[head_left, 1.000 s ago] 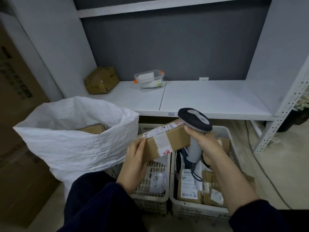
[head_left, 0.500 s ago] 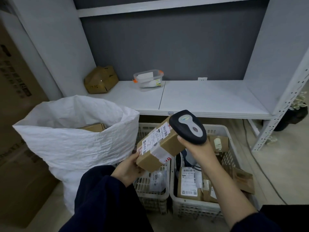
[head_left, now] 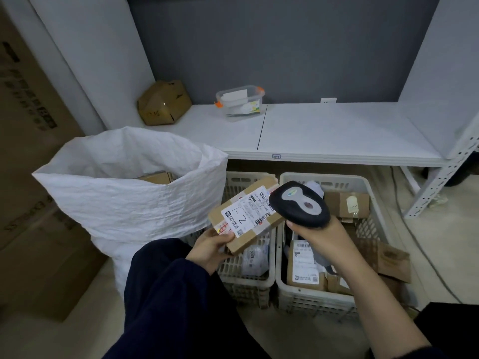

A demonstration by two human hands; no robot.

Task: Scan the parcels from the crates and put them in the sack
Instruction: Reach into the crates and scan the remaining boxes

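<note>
Parcel [head_left: 246, 212] tipped label-up; left fingers [head_left: 225, 237] pinch cardboard corner; right fingers [head_left: 294, 227] wrap rounded scanner [head_left: 300, 207]

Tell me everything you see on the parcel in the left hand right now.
The parcel is a brown cardboard box, taped, tilted with its labelled face up. A white shipping label with barcodes and handwritten "1-2" covers most of that face. The left hand grips its near lower corner, above the left crate. The scanner, in the right hand, overlaps its far end; contact is unclear.
</note>
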